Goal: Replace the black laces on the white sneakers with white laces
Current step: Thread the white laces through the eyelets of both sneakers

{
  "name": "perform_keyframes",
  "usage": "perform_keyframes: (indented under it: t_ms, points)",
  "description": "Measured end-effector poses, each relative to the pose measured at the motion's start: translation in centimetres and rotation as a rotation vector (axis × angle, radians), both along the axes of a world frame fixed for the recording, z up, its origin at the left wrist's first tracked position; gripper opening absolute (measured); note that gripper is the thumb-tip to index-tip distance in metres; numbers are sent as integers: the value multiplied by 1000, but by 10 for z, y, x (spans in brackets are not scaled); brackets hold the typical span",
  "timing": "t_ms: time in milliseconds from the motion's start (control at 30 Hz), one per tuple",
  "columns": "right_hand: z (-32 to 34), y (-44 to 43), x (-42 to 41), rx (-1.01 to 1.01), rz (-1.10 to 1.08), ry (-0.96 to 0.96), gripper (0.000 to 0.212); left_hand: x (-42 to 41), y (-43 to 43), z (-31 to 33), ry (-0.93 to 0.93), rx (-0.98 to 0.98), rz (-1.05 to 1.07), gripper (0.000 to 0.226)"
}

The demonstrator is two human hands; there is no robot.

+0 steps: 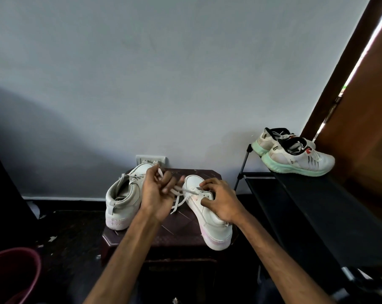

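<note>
- Between the two hands, the white lace (181,190) ran from the eyelets of the right sneaker (209,220) across to the left hand (158,194). That hand's fingers were curled round the strand and pinched it, and a loose tail drooped just below the hand.
- Over the shoe's throat, the right hand (220,200) gripped the upper. Its thumb was on the side wall and its fingertips were at the eyelets, pressing the sneaker onto the stool (177,235).
- By my judgement, the step in hand was drawing lace through an upper eyelet.
- A good pull would have followed the lace's own line, with the strand kept flat and untwisted.
- The right hand needed to brace the upper so that the shoe could not skid on the stool.
- Evening the two ends before the next crossing would have saved re-threading.
- The lace looked flat, woven and limp, so its tip was the only stiff part to steer.
- The sneaker's upper was smooth and leather-like, and its thick sole was tinged faintly pink at the heel.
- Just beyond the left hand's knuckles sat the left sneaker (122,198), seemingly already laced in white, though the blur there left that uncertain.
- No black lace could be made out near either hand.
- Under both wrists, the stool top was dark and glossy, with bevelled corners.
</note>
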State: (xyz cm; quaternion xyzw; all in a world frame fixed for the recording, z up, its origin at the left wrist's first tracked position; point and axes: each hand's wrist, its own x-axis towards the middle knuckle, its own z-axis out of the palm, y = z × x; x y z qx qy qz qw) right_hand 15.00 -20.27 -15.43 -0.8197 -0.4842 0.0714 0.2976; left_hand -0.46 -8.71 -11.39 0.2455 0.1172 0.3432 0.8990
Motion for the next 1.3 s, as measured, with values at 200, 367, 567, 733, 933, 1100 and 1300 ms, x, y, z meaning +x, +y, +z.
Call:
perform_keyframes:
  t_ms: [200,367,567,733,933,1100,1300]
  points:
    - [4,0,-1,-14,-13,-21,36,-69,55,44,269,273,351,33]
    - [0,-1,0,-6,-22,-3,35,-104,75,62,553,846,941,27]
    - [0,0,-1,1,-57,-5,36,-78,53,10,1526,1925,318,36]
    - [2,0,-1,-12,-86,-2,32,-99,70,19,1242,1784,-239,58]
    - [2,1,-4,-52,-101,2,24,-105,44,42,498,1322,286,59]
    - [2,1,-4,-44,-116,-20,27,-61,35,8,308,817,394,50]
    - [4,1,-6,-51,-111,-47,30,-45,23,-43,348,713,316,45]
